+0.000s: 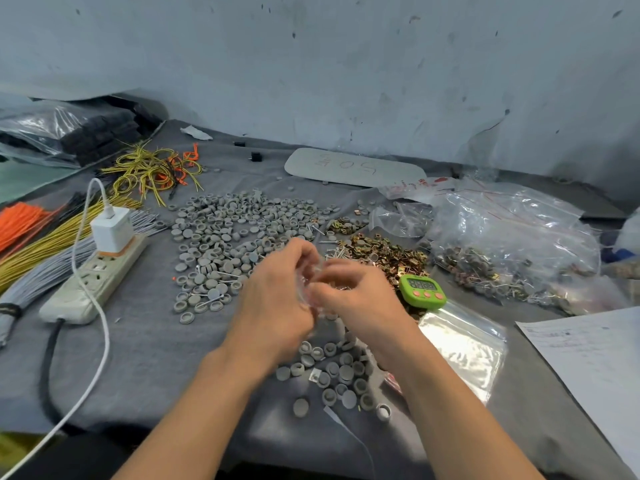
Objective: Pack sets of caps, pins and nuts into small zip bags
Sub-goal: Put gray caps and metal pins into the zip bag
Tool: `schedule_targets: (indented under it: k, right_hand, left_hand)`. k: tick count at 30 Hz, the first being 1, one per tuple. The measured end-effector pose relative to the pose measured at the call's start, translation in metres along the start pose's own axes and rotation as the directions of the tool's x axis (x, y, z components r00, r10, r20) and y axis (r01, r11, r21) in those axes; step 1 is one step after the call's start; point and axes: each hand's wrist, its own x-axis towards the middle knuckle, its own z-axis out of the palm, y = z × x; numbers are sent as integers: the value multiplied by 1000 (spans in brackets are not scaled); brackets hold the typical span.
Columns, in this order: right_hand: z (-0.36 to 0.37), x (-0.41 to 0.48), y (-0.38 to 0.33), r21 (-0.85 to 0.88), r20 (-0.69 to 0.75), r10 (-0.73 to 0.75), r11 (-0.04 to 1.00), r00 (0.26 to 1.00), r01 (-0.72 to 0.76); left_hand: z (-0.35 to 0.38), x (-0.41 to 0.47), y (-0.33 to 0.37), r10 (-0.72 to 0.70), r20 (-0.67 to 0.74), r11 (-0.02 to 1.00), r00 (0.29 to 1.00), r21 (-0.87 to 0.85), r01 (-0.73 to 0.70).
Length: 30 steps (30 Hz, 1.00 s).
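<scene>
Starting nearest, on the grey bench (156, 358): noting a loose scatter of caps (332, 375), some rim up and some dome up, lying between the two wrists.

Just above that scatter, gripping a small zip bag (311, 289) with both hands brought together at mid-bench. Left hand (277, 292) curling its fingers round the clear plastic, right hand (356, 292) pinching it from the other side. Blurring badly here, so not telling whether the bag's mouth is open or what is already inside.

Judging the step as filling or sealing one set. Doing it well probably meaning:
- parting the two lips with the left hand and feeding parts in with the right
- working low over the bench, so a dropped pin lands among the stock
- checking the count before pressing the zip from one end to the other

Finding, just right of the hands, a flat stack of empty bags (464, 344) and a green timer (422, 289).

Reaching beyond the fingers, meeting pins (332, 252) and brassy nuts (384, 254), with the broad cap pile (235, 230) to their left.

Passing farther right to a large clear bag (512, 244), seemingly holding finished sets.

Ending along the left side with a power strip (93, 278) and bundled wires (45, 244).
</scene>
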Motion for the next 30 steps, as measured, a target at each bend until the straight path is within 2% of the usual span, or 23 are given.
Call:
schedule_targets:
  k: [1,2,4,6,7,8,11,12,14,16,17,19,21,23,24,26,30]
  right_hand:
    - [4,-1,0,13,89,61,998,994,-63]
    - [7,-1,2,14,118,91,996,989,-94]
    - [8,0,5,10,17,63,998,998,-63]
    - [4,1,5,86,-99,2,996,995,7]
    - [2,2,5,158,-87,-3,987,996,16]
    - [-1,4,6,186,-56,0,982,998,11]
    - [-9,4,9,33,-93,20,999,995,-17]
    - [-11,3,9,76,-39,18,997,999,-15]
    - [-12,-1,8,268,46,21,963,999,-33]
    - [-18,0,7,451,61,56,889,997,-77]
    - [-21,0,6,544,113,67,831,991,-119]
    - [-26,0,2,693,220,73,690,973,-209]
    - [-29,-1,-1,754,294,58,600,954,-269]
    - [-28,-3,-6,779,352,6,552,936,-296]
    - [-28,-3,-7,786,368,-13,539,930,-304]
    - [-29,-4,-8,797,378,-21,515,925,-314]
    - [-38,-1,1,819,315,43,492,948,-295]
  left_hand:
    - [1,-2,3,90,-3,995,996,46,-90]
    - [3,-4,5,172,-1,982,985,73,-172]
    - [6,-7,8,259,18,962,966,85,-259]
    - [6,-8,10,248,42,967,968,54,-250]
    - [4,-8,10,230,43,973,972,15,-231]
    - [1,-8,11,210,37,977,977,-39,-209]
    - [-9,-5,9,85,-32,974,996,-209,-90]
    - [-12,-3,6,18,-85,966,996,-256,-39]
    - [-18,2,1,-113,-193,924,975,-381,32]
    - [-21,8,-2,-239,-258,853,936,-516,76]
    - [-22,11,-3,-308,-262,821,914,-559,116]
    - [-25,14,-5,-459,-177,748,870,-606,271]
    - [-30,13,-7,-587,91,571,805,-658,491]
    - [-34,13,-8,-526,446,325,724,-682,655]
    - [-35,14,-7,-443,556,247,704,-679,692]
    - [-38,12,-5,-301,627,214,719,-690,691]
    - [-41,10,-7,-268,601,338,753,-674,657]
